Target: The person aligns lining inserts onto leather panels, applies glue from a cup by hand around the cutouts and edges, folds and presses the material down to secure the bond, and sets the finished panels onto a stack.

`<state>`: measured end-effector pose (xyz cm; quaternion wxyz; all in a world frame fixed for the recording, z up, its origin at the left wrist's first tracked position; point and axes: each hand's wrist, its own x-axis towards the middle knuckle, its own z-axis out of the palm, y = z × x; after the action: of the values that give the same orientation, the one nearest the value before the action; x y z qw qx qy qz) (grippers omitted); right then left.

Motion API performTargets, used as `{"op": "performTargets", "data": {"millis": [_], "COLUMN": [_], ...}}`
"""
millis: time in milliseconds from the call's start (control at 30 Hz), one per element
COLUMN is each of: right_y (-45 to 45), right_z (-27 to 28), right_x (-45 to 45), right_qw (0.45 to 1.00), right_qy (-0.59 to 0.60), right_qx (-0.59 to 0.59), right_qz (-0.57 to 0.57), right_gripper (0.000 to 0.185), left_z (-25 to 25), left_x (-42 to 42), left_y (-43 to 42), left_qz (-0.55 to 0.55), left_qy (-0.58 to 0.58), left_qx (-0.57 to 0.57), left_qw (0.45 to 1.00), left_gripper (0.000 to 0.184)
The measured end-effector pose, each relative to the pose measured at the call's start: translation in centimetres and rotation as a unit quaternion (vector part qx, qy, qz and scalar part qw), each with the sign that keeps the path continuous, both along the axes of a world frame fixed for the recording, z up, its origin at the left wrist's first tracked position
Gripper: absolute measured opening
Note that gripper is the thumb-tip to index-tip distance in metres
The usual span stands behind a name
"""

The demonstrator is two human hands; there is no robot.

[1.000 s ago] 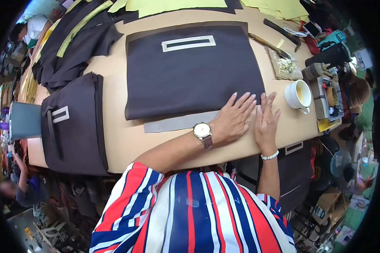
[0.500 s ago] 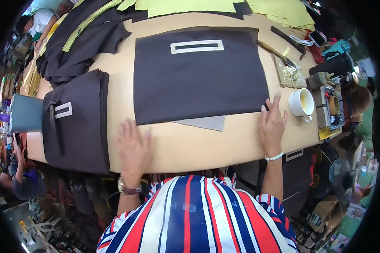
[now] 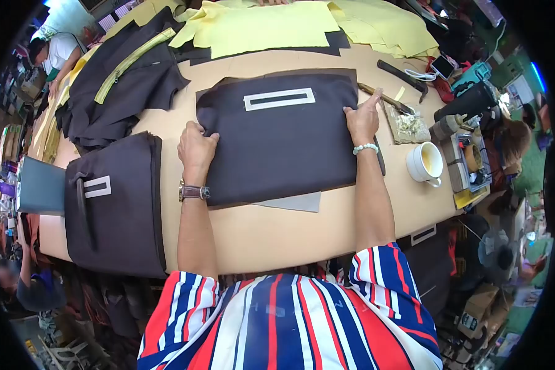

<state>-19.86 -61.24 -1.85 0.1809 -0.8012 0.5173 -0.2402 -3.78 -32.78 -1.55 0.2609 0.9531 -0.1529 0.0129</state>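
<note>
A dark brown fabric panel point(image 3: 277, 148) with a pale rectangular frame point(image 3: 279, 98) around a slot lies before me on the table. My left hand point(image 3: 197, 148) grips its left edge, thumb on top and fingers curled. At the right edge, my right hand point(image 3: 362, 121) pinches the panel with the thumb on top and some fingers extended. The top sheet bulges up slightly between both hands, and another dark layer shows under it. A grey piece point(image 3: 293, 201) pokes out beneath the near edge.
Left of me sits a stack of dark panels point(image 3: 126, 216) under a dark bar. A cup point(image 3: 424, 163), a hammer point(image 3: 402, 80) and a brush point(image 3: 385, 98) are at right. Yellow pieces point(image 3: 259, 28) lie along the back. Other people are at the far left.
Both hands moved forward from the table's near side to the panel's side edges and took hold of it. The top sheet now bulges and sits slightly off the layer beneath.
</note>
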Motion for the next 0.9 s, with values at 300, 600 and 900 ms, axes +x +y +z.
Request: {"op": "performTargets", "data": {"millis": [300,600,900], "right_y": [-1.4,-2.9,0.7], "right_z": [1.8,2.5,11.6], "right_x": [0.3,2.5,-5.6], "right_qw": [0.997,0.994,0.892], "right_qy": [0.014,-0.041,-0.366], "right_qx": [0.056,0.015,-0.229], "right_qz": [-0.059,0.095,0.135], "right_gripper": [0.091,0.076,0.07], "left_z": [-0.4,-0.5,7.5], "left_x": [2.2,5.5,2.5], "left_y": [0.5,0.1,0.9], "left_qz": [-0.069,-0.204,-0.28], "left_qy": [0.201,0.242,0.237], "left_qx": [-0.341,-0.322,-0.493], "left_qw": [0.915,0.892,0.789], "left_gripper": [0.064,0.049,0.042]}}
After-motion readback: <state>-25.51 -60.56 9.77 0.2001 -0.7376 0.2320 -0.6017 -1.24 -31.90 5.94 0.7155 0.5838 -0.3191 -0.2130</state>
